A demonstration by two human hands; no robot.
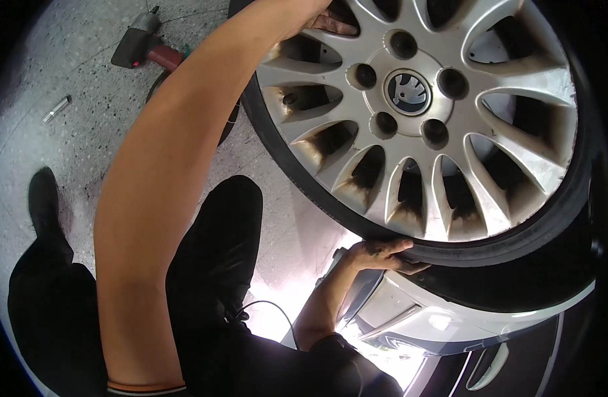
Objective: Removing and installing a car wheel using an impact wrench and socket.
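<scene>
A car wheel (423, 205), with a silver multi-spoke alloy rim and a black tyre (304, 188), fills the upper right. Five-hole hub recesses surround its dark centre cap (408, 92). At the wheel's upper left my left hand (322, 20) grips it, with dirty fingers hooked into a gap between the spokes; part of that hand is cut off by the picture's top edge. My right hand (383, 255) holds the tyre at its lower edge, its thumb and fingers pressed on the rubber. Dark brake dust marks the spokes. Behind the gaps, pale metal parts show.
An impact wrench (140, 43) with a red and black body lies on the speckled floor (85, 145) at upper left. Near it is a small silvery cylinder (57, 109). A white car body (443, 316) with a door handle (492, 367) is at lower right. My bent knee (231, 212) is below the wheel.
</scene>
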